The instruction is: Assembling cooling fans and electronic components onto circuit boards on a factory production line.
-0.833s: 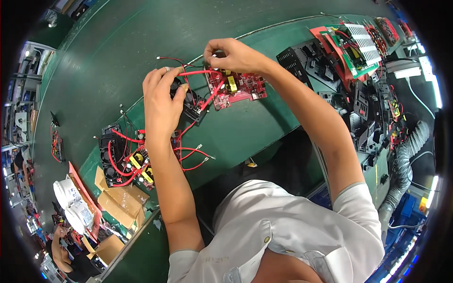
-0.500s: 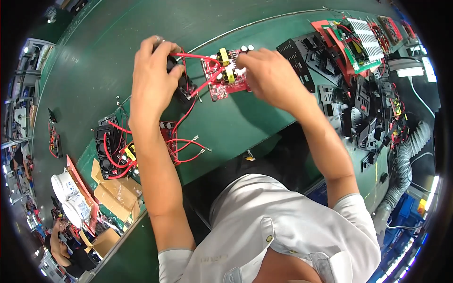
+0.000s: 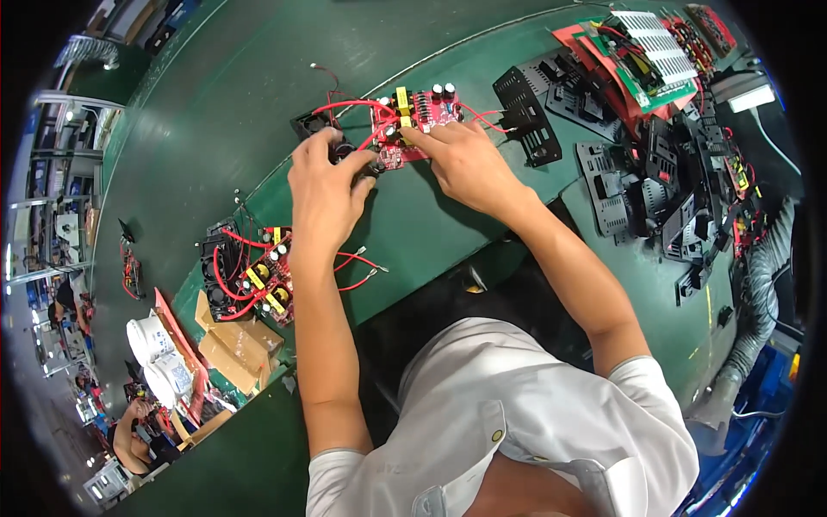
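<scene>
While the left hand curls round a black fan unit, thumb and fingers partly closed on it, seemingly to steady it, the right hand reaches over a red circuit board. Right hand: index finger extended, other fingers bent; whether it grips anything cannot be told. Red circuit board: on the green bench, just right of the black fan unit, probably close because thick red wires link them. Second fan-and-board assembly: beside the left forearm, apparently placed there for working room.
</scene>
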Tool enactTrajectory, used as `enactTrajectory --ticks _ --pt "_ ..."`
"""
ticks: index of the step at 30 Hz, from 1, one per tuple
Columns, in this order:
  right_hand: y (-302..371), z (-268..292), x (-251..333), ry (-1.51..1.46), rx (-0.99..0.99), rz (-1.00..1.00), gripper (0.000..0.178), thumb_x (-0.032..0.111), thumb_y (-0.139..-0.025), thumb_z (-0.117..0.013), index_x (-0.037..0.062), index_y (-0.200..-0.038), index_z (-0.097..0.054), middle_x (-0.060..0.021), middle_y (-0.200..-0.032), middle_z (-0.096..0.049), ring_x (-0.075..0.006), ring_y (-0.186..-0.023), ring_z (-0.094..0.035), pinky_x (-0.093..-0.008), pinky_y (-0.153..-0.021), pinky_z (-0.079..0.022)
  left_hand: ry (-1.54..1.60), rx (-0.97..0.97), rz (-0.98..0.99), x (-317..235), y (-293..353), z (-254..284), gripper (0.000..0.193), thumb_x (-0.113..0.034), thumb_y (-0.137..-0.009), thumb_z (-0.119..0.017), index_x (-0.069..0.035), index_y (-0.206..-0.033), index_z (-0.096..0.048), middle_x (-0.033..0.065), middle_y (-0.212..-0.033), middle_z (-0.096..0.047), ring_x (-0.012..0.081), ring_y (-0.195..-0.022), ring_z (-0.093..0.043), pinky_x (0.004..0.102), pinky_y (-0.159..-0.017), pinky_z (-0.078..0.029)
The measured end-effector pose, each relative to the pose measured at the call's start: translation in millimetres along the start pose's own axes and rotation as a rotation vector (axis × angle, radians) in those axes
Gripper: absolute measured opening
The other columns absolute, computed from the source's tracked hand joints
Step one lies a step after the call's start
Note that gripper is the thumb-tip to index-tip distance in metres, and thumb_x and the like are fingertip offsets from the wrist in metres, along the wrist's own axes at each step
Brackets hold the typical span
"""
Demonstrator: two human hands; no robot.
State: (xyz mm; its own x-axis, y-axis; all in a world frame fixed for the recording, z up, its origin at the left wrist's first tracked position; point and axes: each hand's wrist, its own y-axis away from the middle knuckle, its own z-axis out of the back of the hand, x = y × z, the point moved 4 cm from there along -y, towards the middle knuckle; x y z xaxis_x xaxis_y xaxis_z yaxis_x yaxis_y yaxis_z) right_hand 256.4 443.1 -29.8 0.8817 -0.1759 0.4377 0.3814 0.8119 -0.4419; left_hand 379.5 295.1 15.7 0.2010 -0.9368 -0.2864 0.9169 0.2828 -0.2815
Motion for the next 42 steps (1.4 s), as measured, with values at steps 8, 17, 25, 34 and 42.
enactTrajectory --ticks 8,17,25,34,42 --pt "1.0 3.9 0.5 -0.104 0.041 -0.028 0.043 -0.001 -0.081 -0.059 0.0059 -0.123 -0.064 -0.0123 -0.085 -0.065 -0.0324 -0.089 -0.064 -0.0463 -0.086 -0.048 0.008 -0.109 -0.010 13.6 -0.3 -19.3 0.022 -0.009 -0.074 -0.079 -0.017 -0.094 -0.079 0.0083 -0.120 -0.055 0.0321 -0.116 -0.050 0.0459 -0.097 -0.042" --pt "14.7 9.2 -5.5 -0.152 0.085 -0.071 0.040 0.003 -0.083 -0.060 0.0063 -0.122 -0.066 -0.0116 -0.093 -0.068 -0.0315 -0.098 -0.065 -0.0459 -0.090 -0.046 -0.009 -0.294 -0.071 4.6 -9.0 -20.7 0.017 -0.012 -0.079 -0.077 -0.012 -0.096 -0.078 0.0004 -0.093 -0.065 0.0263 -0.096 -0.057 0.0366 -0.077 -0.049" --pt "13.6 7.8 -5.4 -0.159 0.088 -0.050 0.040 0.003 -0.082 -0.061 0.0051 -0.122 -0.065 -0.0123 -0.092 -0.068 -0.0325 -0.097 -0.065 -0.0459 -0.090 -0.046 0.433 -0.404 0.231 -3.6 -3.2 -49.6 0.014 -0.004 -0.089 -0.069 0.001 -0.101 -0.073 0.0153 -0.092 -0.073 0.0262 -0.078 -0.071 0.0341 -0.073 -0.055" --pt "16.3 5.1 -10.0 -0.170 0.076 -0.056 0.041 0.003 -0.081 -0.061 0.0048 -0.121 -0.066 -0.0134 -0.092 -0.067 -0.0327 -0.098 -0.064 -0.0458 -0.091 -0.045 0.810 -0.317 0.174 -13.4 7.9 -56.8 0.013 0.005 -0.087 -0.067 0.004 -0.100 -0.072 0.0134 -0.105 -0.073 0.0215 -0.098 -0.069 0.0322 -0.086 -0.055" --pt "20.2 32.9 -28.6 -0.773 -0.128 -0.576 0.023 0.009 -0.094 -0.063 -0.0040 -0.113 -0.065 -0.0100 -0.092 -0.073 -0.0122 -0.084 -0.068 -0.0292 -0.074 -0.055 0.954 0.107 0.123 -47.5 -25.1 -45.8 0.037 -0.001 -0.088 -0.069 0.000 -0.124 -0.062 0.0073 -0.115 -0.058 0.0096 -0.074 -0.057 0.0253 -0.068 -0.049"
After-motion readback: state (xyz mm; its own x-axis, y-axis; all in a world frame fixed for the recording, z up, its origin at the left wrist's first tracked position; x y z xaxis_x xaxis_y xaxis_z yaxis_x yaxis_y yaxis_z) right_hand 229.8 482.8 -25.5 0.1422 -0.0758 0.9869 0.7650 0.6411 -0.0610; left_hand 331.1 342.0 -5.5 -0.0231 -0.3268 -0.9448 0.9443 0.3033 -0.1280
